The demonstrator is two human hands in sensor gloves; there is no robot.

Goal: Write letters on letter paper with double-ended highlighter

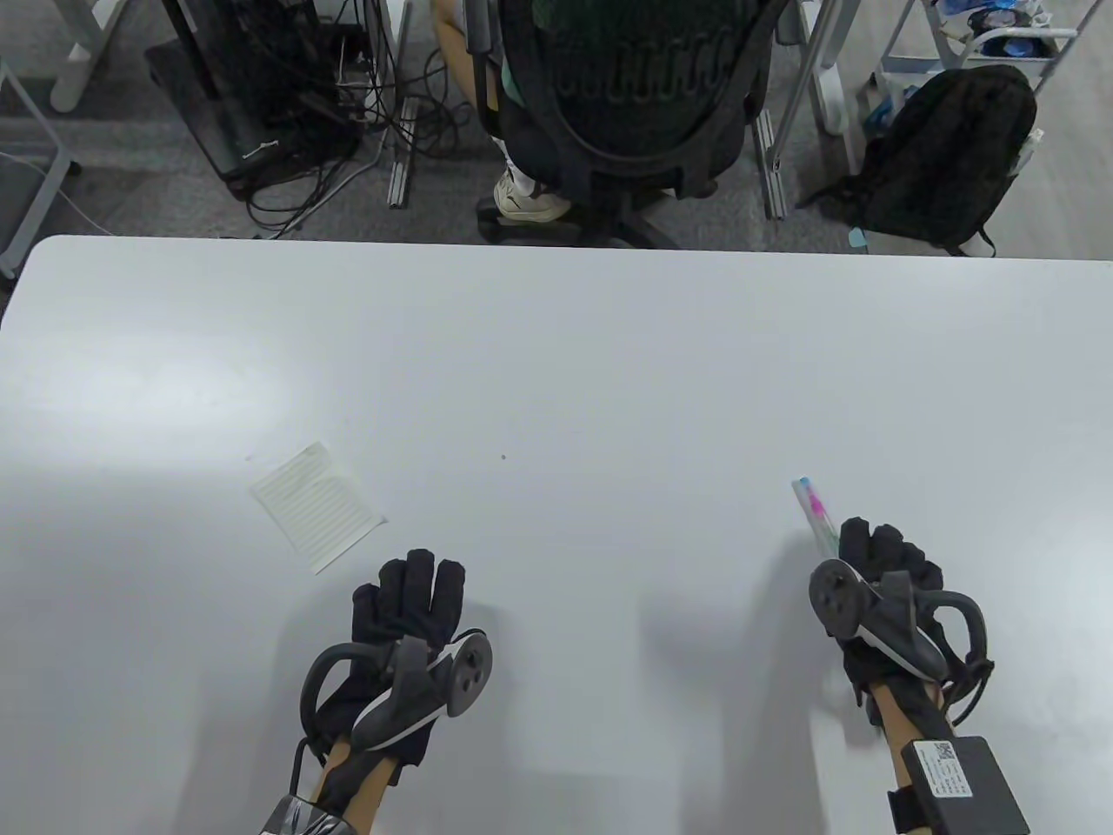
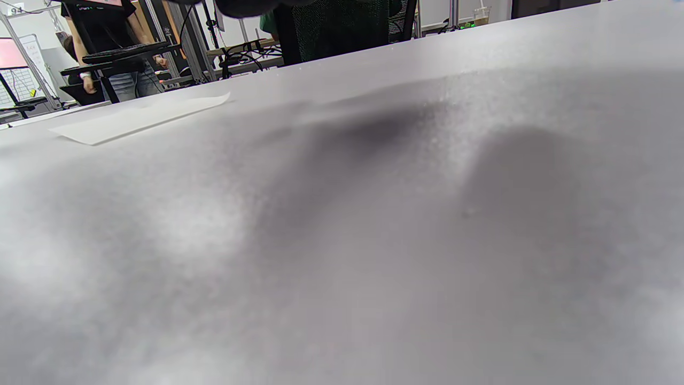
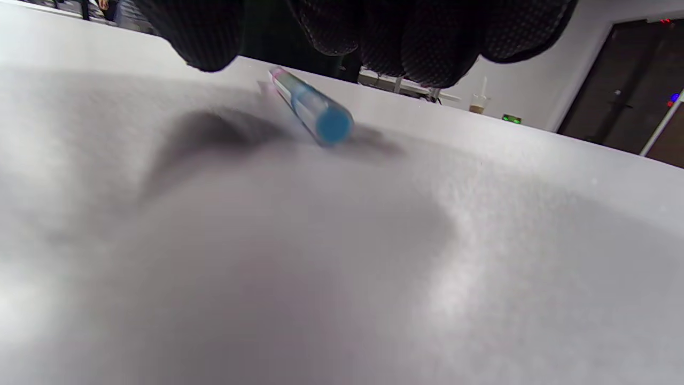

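1. The table (image 1: pixel 556 365) bears the paper (image 1: pixel 317 506), which lies flat just beyond the left hand (image 1: pixel 409 626), whose fingers are straight and empty.
2. The right hand (image 1: pixel 883 583) hovers over the highlighter (image 1: pixel 813 513), fingers (image 3: pixel 427 48) loosely curled above it, not gripping.
3. Judged step: picking up; next, pinch the barrel, uncap, and carry it to the paper.
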